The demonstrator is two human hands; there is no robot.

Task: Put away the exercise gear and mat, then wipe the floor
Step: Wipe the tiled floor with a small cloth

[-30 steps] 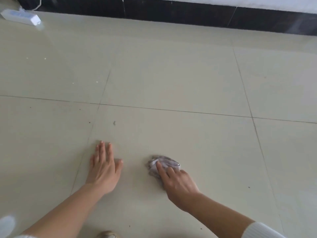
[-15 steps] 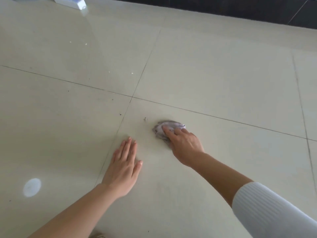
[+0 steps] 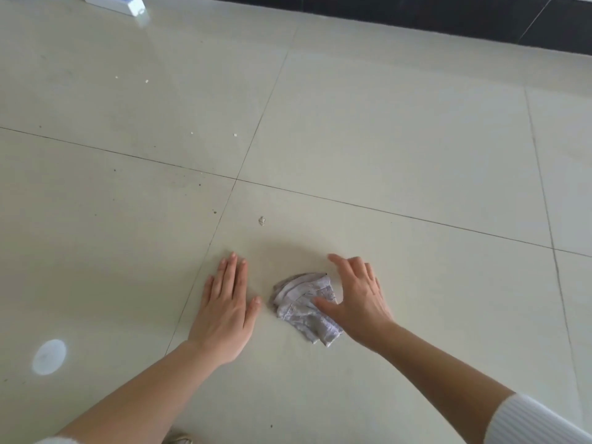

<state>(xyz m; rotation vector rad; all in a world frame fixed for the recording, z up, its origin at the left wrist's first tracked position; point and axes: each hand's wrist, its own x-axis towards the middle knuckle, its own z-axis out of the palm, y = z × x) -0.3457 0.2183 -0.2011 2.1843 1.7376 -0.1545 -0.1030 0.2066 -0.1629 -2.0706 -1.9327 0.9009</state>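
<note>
Seeing the left hand lying flat on the floor, palm down, fingers together, holding nothing. Right hand is spread open, fingers splayed, thumb pressing on the cloth and palm covering its right edge; not gripping it. Cloth is lying crumpled on the tile between the two hands, just beside the left thumb, not touching it. Small crumb of debris is sitting ahead of the hands, near the tile joint. White specks are scattered further out to the left. A white box is showing at the top-left edge. Dark baseboard is running along the far side.
</note>
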